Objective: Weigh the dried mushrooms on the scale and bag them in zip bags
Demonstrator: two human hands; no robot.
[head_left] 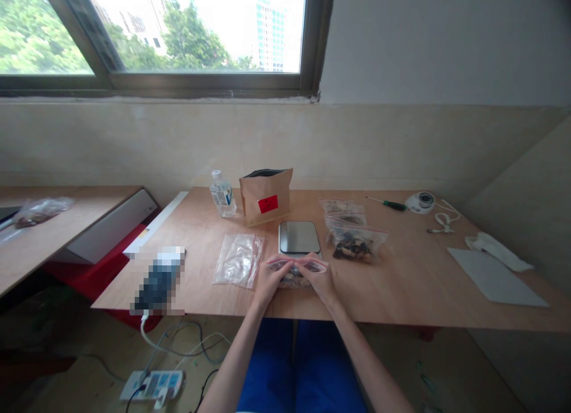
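Both my hands pinch the red-edged top of a clear zip bag (295, 278) at the front of the table. My left hand (270, 277) grips it left of the middle, my right hand (320, 278) right of it, the thumbs close together. Dark and pale pieces show inside, partly hidden by my hands. Just behind the bag lies a kitchen scale (300, 237) with a metal top. To the left is a stack of flat, clear zip bags (238, 260). On the right, filled zip bags (354, 246) hold dark dried pieces.
A brown paper pouch (266, 199) with a red label stands open behind the scale, beside a plastic bottle (222, 194). Far right are a screwdriver (392, 205), a white dome camera (420, 203) and a white sheet (497, 277). A phone (159, 282) charges at the left edge.
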